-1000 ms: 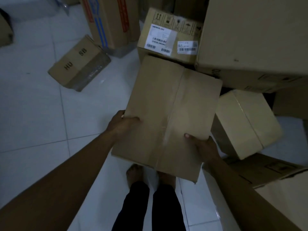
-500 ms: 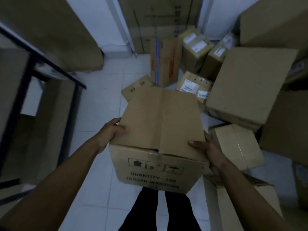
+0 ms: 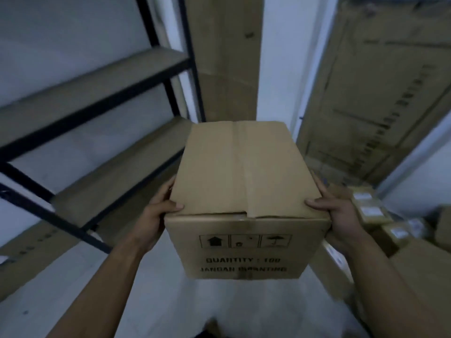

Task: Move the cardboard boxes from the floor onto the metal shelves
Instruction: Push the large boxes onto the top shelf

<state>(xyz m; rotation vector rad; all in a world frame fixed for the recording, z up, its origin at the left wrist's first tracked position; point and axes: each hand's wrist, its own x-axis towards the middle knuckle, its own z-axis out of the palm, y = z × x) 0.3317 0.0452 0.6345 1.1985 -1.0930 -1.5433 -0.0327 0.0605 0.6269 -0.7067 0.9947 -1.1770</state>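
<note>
Cardboard box [image 3: 244,179] lifted off the floor, held in both hands.
Left hand [image 3: 156,215] and right hand [image 3: 339,215] grip its side edges, thumbs on top. View has swung from the floor pile to the metal shelves [image 3: 109,76], just left of the grip. Placing looks next.

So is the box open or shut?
Shut. The box has its top flaps lying flat, meeting along the middle, while the left hand and right hand hold its sides.
</note>
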